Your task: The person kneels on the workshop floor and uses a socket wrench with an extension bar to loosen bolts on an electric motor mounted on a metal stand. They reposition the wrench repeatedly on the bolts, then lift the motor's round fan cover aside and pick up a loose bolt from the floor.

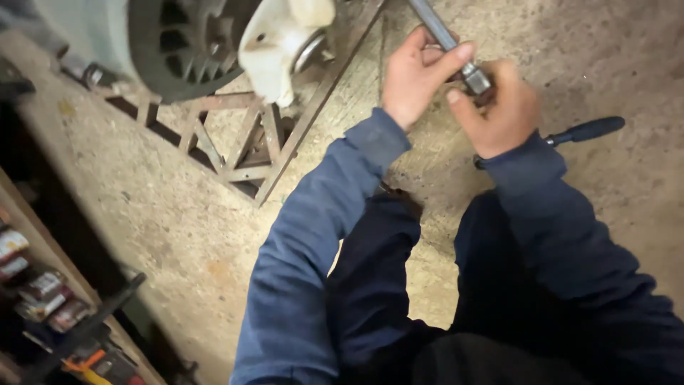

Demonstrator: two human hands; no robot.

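Note:
My left hand [415, 75] grips a grey metal rod [436, 27] that runs up out of the top of the view. My right hand [499, 107] closes around the rod's lower end, where a metal socket piece [476, 78] sits between both hands. A black tool handle [588, 130] sticks out to the right from behind my right wrist and lies on the concrete floor. Both arms wear blue sleeves, and my dark trousers fill the lower middle.
A rusty metal lattice frame [242, 153] lies on the floor at upper left, under a dark finned round machine part [182, 50] with a white plastic cover [281, 43]. A wooden shelf [50, 285] with small boxes and tools runs along the lower left.

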